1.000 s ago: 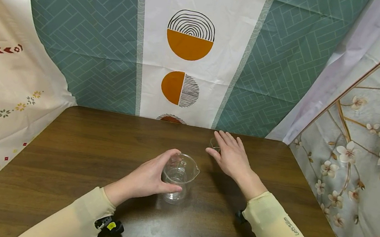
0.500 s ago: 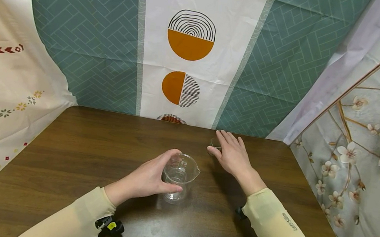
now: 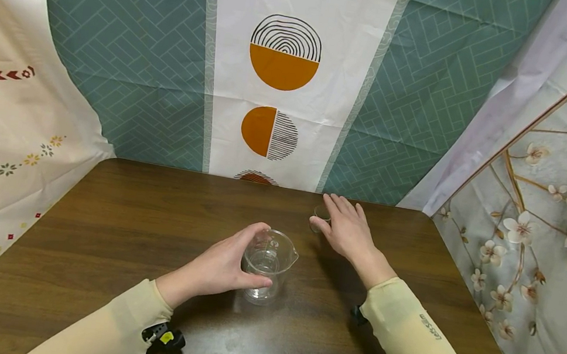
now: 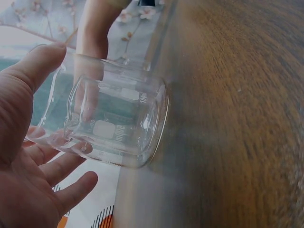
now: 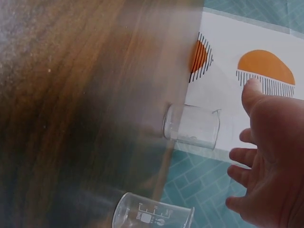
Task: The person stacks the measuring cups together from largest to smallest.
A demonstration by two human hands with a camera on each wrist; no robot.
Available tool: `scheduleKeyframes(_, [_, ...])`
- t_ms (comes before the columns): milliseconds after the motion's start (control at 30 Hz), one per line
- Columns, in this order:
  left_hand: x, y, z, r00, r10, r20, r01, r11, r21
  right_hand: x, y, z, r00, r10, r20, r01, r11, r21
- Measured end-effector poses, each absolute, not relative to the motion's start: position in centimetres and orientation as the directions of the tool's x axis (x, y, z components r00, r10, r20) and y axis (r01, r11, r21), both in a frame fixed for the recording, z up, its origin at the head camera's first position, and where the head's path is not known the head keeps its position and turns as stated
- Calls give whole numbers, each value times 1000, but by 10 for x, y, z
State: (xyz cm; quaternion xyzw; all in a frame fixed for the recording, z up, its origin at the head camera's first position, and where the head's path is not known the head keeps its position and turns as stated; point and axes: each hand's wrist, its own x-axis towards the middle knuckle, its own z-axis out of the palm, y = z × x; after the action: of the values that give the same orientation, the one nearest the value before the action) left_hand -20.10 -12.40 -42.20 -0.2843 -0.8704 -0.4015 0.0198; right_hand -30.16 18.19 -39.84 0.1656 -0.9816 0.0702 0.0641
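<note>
In the head view my left hand (image 3: 222, 264) holds a large clear glass beaker (image 3: 284, 254) between thumb and fingers, near the table's middle. The beaker looks upright, its base at the tabletop. Nested inside it is a smaller beaker (image 4: 102, 121), its white markings showing in the left wrist view. My right hand (image 3: 348, 232) is held out at the back right, fingers loosely extended and holding nothing. Past its thumb, part of a small glass beaker (image 3: 320, 212) shows. The right wrist view has this small beaker (image 5: 194, 126) standing ahead of the hand, with another marked beaker (image 5: 152, 213) beside it.
The dark wooden table (image 3: 152, 208) ends at a patterned cloth backdrop (image 3: 278, 93) just behind the small beakers. A floral panel (image 3: 537, 232) borders the right side, and a cream cloth (image 3: 13, 126) hangs on the left.
My right hand has drifted very slightly to the right, leaving a little more of the small beaker visible past its thumb. The left hand and its beaker have stayed in place.
</note>
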Motion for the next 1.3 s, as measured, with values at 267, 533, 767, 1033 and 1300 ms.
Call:
scheduleKeyframes(267, [-201, -124, -422, -838, 479, 262, 511, 520, 685, -305, 185, -400, -944, -301, 134, -315, 943, -107])
scheduleKeyframes(533, [-201, -125, -422, -840, 476, 261, 509, 524, 683, -307, 187, -401, -950, -294, 109, -305, 946, -112])
scheduleKeyframes(767, [-201, -125, -422, -838, 480, 261, 511, 519, 685, -309, 188, -402, -955, -282, 92, -292, 949, -118])
scheduleKeyframes(1033, [-200, -125, -421, -840, 477, 259, 507, 518, 689, -311, 187, -402, -957, -278, 79, -286, 951, -116])
scheduleKeyframes(1300, [-200, -125, -421, -842, 478, 250, 501, 523, 689, -311, 186, -405, -961, -274, 47, -278, 950, -144])
